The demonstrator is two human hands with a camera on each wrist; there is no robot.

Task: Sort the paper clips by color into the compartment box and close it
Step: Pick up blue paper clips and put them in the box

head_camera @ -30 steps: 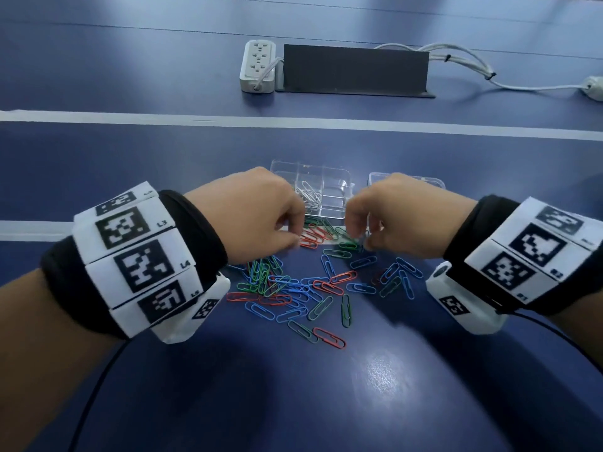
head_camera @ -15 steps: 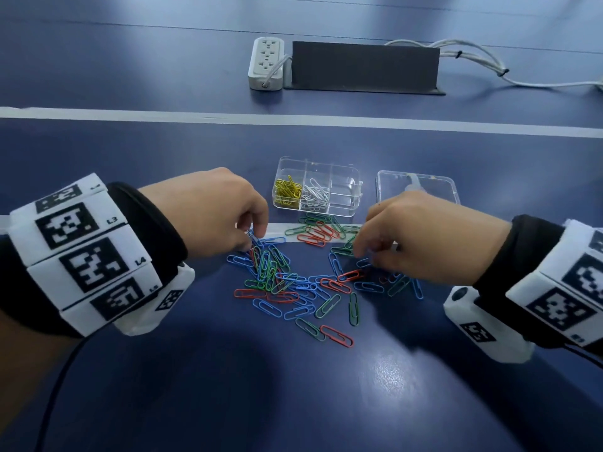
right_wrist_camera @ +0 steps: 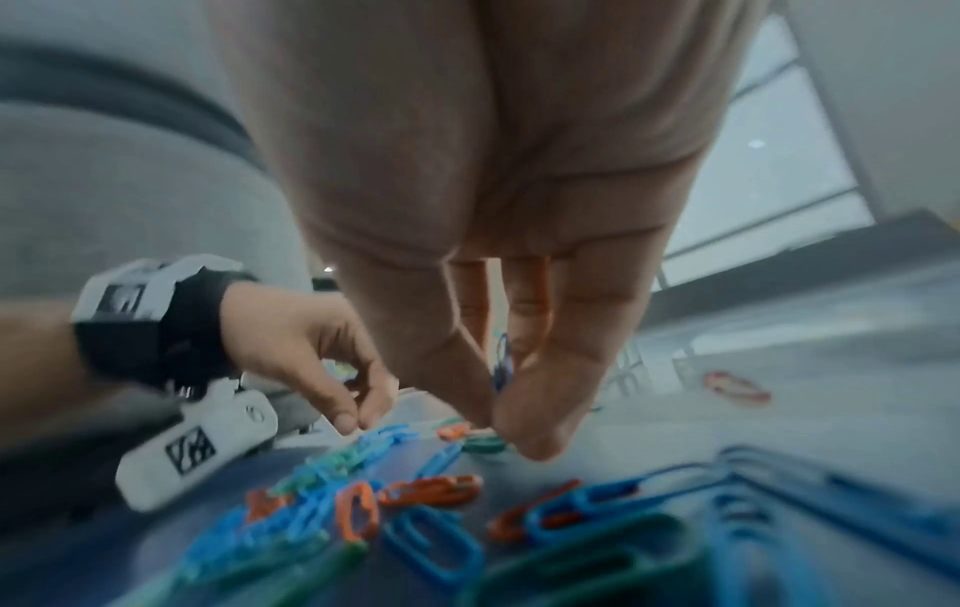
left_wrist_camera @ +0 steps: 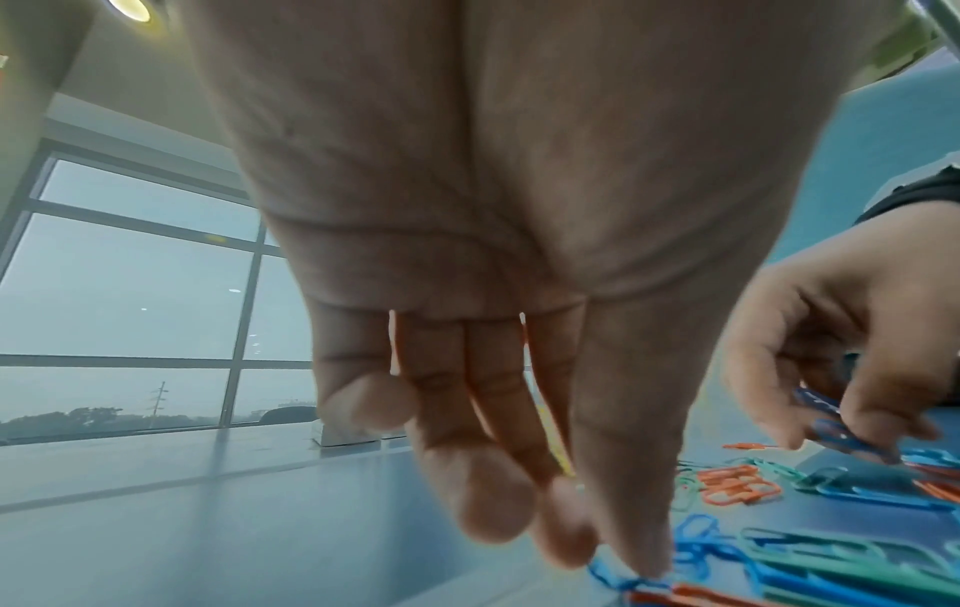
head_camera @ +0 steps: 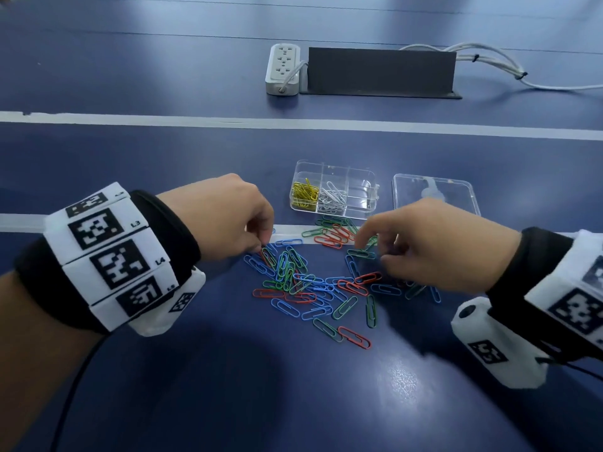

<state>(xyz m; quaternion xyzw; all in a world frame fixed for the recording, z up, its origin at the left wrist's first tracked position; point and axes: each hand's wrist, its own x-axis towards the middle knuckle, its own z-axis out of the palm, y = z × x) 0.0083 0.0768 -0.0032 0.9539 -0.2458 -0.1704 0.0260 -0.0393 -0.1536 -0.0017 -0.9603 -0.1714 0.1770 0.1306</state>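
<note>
A loose pile of blue, green and red paper clips (head_camera: 310, 288) lies on the blue table. Behind it stands the clear compartment box (head_camera: 374, 190), open, with yellow clips (head_camera: 305, 194) in its left cell and white clips (head_camera: 332, 198) in the middle one. My left hand (head_camera: 262, 247) is at the pile's left edge, and its thumb and forefinger pinch a blue clip (left_wrist_camera: 605, 573) on the table. My right hand (head_camera: 368, 249) reaches into the pile's far right side. It holds blue clips (left_wrist_camera: 831, 427) in its curled fingers, and its fingertips (right_wrist_camera: 535, 443) touch a green clip (right_wrist_camera: 480, 444).
The box's clear lid (head_camera: 437, 190) lies flat just right of the box. A white power strip (head_camera: 283, 68), a black block (head_camera: 380, 71) and white cables (head_camera: 489, 62) sit at the far side. White tape lines (head_camera: 195, 120) cross the table.
Both hands have drawn back from the front of the box and apart. The left went to the pile's left edge, the right to its right side.
</note>
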